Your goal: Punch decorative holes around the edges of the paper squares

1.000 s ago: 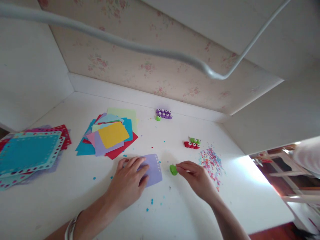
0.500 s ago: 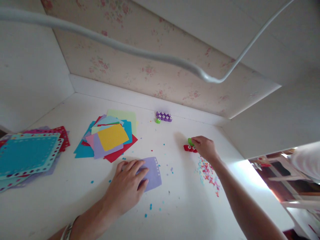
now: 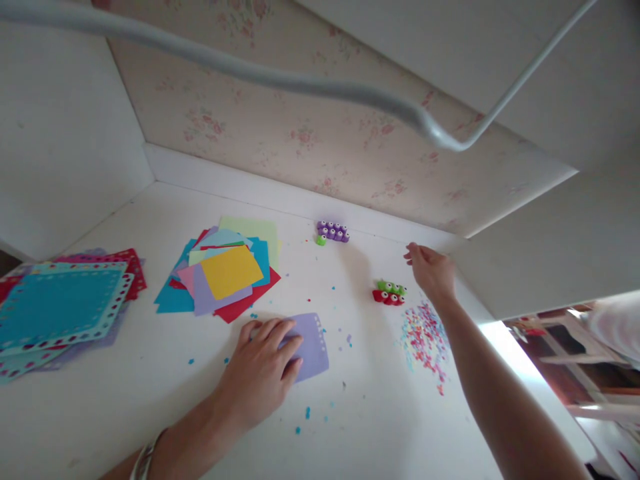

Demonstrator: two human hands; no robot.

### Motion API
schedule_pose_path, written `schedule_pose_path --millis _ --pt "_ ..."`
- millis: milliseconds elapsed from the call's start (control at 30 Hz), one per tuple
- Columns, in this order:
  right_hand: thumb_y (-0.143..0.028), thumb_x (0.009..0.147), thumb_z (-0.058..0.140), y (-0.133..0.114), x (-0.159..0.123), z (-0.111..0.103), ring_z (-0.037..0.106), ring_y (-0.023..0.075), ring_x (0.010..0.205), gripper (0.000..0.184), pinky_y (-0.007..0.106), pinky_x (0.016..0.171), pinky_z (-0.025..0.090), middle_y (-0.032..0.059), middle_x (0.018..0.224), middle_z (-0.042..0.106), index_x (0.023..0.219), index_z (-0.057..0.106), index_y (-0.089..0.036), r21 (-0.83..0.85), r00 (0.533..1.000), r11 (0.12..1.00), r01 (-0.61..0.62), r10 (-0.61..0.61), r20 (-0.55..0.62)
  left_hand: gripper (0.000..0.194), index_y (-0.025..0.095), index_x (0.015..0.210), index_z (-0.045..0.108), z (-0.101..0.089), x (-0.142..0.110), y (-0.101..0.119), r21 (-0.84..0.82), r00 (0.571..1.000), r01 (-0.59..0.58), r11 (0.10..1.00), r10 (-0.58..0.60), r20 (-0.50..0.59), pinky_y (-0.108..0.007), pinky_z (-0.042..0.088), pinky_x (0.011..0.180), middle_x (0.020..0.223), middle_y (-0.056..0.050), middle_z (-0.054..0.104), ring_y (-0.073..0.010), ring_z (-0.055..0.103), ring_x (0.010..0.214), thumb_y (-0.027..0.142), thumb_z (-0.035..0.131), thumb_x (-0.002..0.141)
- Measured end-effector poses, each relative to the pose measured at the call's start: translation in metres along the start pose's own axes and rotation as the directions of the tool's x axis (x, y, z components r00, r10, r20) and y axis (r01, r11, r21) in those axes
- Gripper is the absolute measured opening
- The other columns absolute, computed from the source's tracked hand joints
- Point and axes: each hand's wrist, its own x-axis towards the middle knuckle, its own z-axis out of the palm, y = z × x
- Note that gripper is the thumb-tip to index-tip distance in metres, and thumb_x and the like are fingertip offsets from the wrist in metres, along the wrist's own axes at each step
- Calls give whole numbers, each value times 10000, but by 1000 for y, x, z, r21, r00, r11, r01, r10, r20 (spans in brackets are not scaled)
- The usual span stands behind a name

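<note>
My left hand [image 3: 267, 367] lies with its fingers spread on a purple sheet of paper [image 3: 311, 343], pressing it to the white table. Small holes run along the sheet's right edge. My right hand [image 3: 431, 270] is above the table at the right, fingers loosely curled and slightly apart, with nothing visible in them. Just left of and below it stand a row of green craft punches [image 3: 391, 288] and a row of red craft punches [image 3: 389, 298], with white round tops. Purple craft punches [image 3: 333, 231] stand in rows near the back wall, a single green craft punch [image 3: 321, 240] beside them.
Coloured paper sheets [image 3: 233, 272] are piled left of centre. Sheets with punched borders [image 3: 65, 300] are stacked at far left. A heap of confetti [image 3: 425, 340] lies at the right, with loose bits scattered about. A white bar [image 3: 280, 77] crosses overhead.
My right hand has carried a green punch from beside the purple sheet to the green row, let it go there, and moved up and right. My left hand has stayed on the sheet.
</note>
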Motion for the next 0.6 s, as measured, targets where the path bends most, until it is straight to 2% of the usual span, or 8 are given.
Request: schedule_pose_path --millis 100,167,267,333,467,533,600 --pt "-371 1010 229 -17 19 10 728 187 702 519 294 665 540 143 913 759 1230 609 -96 99 998 995 -28 22 59 195 279 1102 660 0 1 0 6 1000 -3 1000 3 -20 -498 321 1002 1264 -42 629 -263 547 1176 287 560 934" --pt "-269 1000 257 -33 24 26 734 162 719 456 269 671 546 133 998 752 1299 562 -109 137 992 991 4 -21 126 195 274 1102 662 -1 2 -1 23 999 3 1000 -1 -51 -499 318 1005 1265 -56 627 -265 537 1190 283 543 947" --pt "-198 940 444 -62 23 57 729 185 869 372 295 800 546 111 1111 730 1269 612 -151 148 966 984 95 -127 226 241 254 1161 642 -2 3 -2 65 996 37 997 -32 -78 -506 323 1011 1304 -85 601 -288 509 1223 318 552 947" --pt "-201 895 552 -81 21 78 697 219 994 371 340 915 515 103 1213 692 1256 635 -176 148 942 976 158 -194 274 352 230 1254 597 -1 2 -5 97 996 63 993 -56 -70 -506 337 1008 1337 -108 579 -310 497 1229 372 584 932" --pt "-203 922 535 -114 19 111 545 261 1259 404 394 1086 386 126 1377 581 1319 593 -158 159 911 960 231 -271 312 561 223 1382 502 4 0 -9 134 996 78 988 -72 -48 -508 341 1006 1392 -125 544 -339 481 1233 487 621 902" --pt "-190 932 516 -125 20 122 508 277 1294 384 411 1105 354 147 1366 582 1303 602 -141 169 904 957 236 -280 322 575 239 1387 498 5 -1 -10 122 996 78 989 -73 -45 -508 346 994 1377 -117 557 -335 493 1212 506 630 895" --pt "-187 924 532 -132 21 128 529 292 1263 335 428 1089 365 153 1312 612 1237 642 -147 183 905 958 221 -271 329 592 246 1384 501 4 0 -10 97 995 95 991 -90 -50 -509 354 982 1320 -109 590 -330 506 1175 491 668 871"
